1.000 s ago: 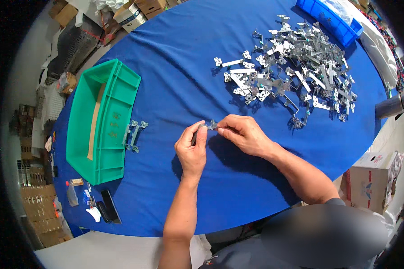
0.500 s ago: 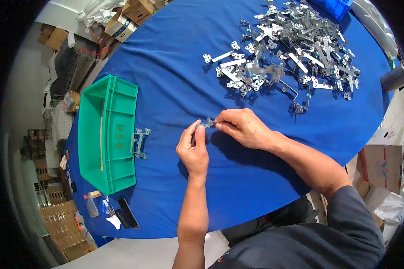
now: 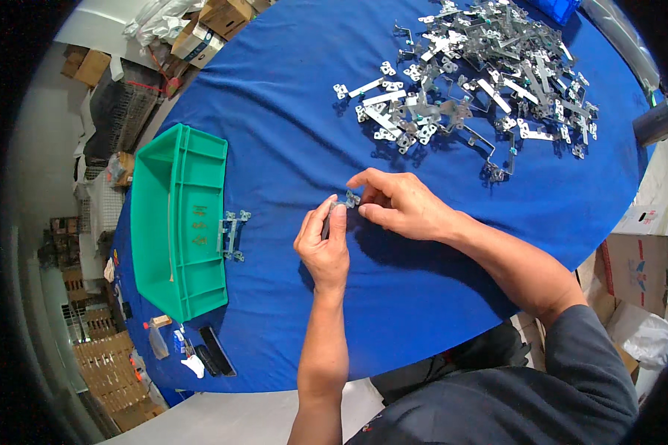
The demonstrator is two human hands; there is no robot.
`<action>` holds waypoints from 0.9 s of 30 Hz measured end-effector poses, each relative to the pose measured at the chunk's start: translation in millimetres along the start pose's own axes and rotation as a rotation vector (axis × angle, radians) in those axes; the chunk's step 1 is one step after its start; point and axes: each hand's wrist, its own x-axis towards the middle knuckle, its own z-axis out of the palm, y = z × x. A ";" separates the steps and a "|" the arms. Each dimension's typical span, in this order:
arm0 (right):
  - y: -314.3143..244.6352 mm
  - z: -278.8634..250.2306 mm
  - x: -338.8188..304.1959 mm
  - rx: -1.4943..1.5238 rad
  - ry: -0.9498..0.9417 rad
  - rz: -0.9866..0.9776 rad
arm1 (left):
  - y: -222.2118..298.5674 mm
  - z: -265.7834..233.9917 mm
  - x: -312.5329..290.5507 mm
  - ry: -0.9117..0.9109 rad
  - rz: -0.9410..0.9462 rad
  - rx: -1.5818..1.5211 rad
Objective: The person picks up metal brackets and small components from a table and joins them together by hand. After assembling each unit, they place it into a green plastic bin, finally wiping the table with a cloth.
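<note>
Over the middle of the blue cloth, my left hand (image 3: 323, 248) grips a metal bracket (image 3: 351, 199) between thumb and fingers. One end of the bracket, with its small lobed plate, sticks out to the right; the rest is mostly hidden by the hand. Close by on the right, my right hand (image 3: 402, 205) has its thumb and forefinger apart around that free end, and I see nothing held between them. Several like brackets (image 3: 232, 236) lie beside the green bin on the left. A large heap of brackets (image 3: 490, 74) is spread at the far right.
The green plastic bin (image 3: 204, 259) stands on the blue cloth (image 3: 274, 148) at the left. By the near left edge lie a dark phone (image 3: 217, 351) and a small bottle (image 3: 158, 343). A blue crate (image 3: 557, 9) sits at the far right, a carton (image 3: 638, 271) beyond the table's right edge.
The fingers of my right hand have come off the bracket's end and spread apart. My left hand keeps its hold, almost in the same place.
</note>
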 end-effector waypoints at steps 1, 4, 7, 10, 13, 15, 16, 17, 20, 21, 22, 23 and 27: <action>0.2 -1.2 0.3 0.039 -0.017 0.025 | 2.9 -0.3 0.3 -0.003 -0.001 -0.003; 6.4 0.1 0.2 0.019 -0.020 0.009 | 9.5 -2.2 -0.5 -0.065 -0.067 0.010; 11.3 0.5 1.6 -0.143 0.029 -0.155 | 10.7 -1.8 -0.7 -0.097 -0.038 0.049; 10.3 1.2 2.6 -0.028 0.063 -0.129 | 11.8 -1.3 -0.3 -0.109 -0.009 0.061; 9.0 4.5 3.6 0.222 0.159 -0.001 | 9.7 -0.8 0.7 -0.050 0.074 0.071; 10.2 1.7 1.5 0.201 0.114 0.072 | 6.4 -0.1 0.1 0.010 0.028 0.033; 10.4 -0.4 0.3 0.180 0.076 0.147 | 4.7 0.3 -0.7 0.018 0.030 0.035; 12.1 -0.2 -1.0 0.100 0.031 0.137 | 2.4 0.8 -2.3 0.040 -0.089 -0.061; 7.5 3.2 -2.1 0.006 -0.006 0.053 | -4.1 -1.2 -4.5 0.066 -0.228 -0.198; 4.0 3.0 -1.9 -0.040 -0.019 0.031 | -5.6 -2.1 -4.9 0.066 -0.248 -0.237; 4.0 3.4 -1.3 -0.041 -0.020 0.031 | -5.5 -2.4 -4.5 0.067 -0.249 -0.238; 4.7 4.1 -1.0 -0.050 -0.008 0.002 | -5.6 -2.5 -4.1 0.062 -0.241 -0.219; 8.9 3.0 0.0 -0.077 0.011 -0.027 | -7.8 0.1 -3.0 0.038 -0.162 -0.173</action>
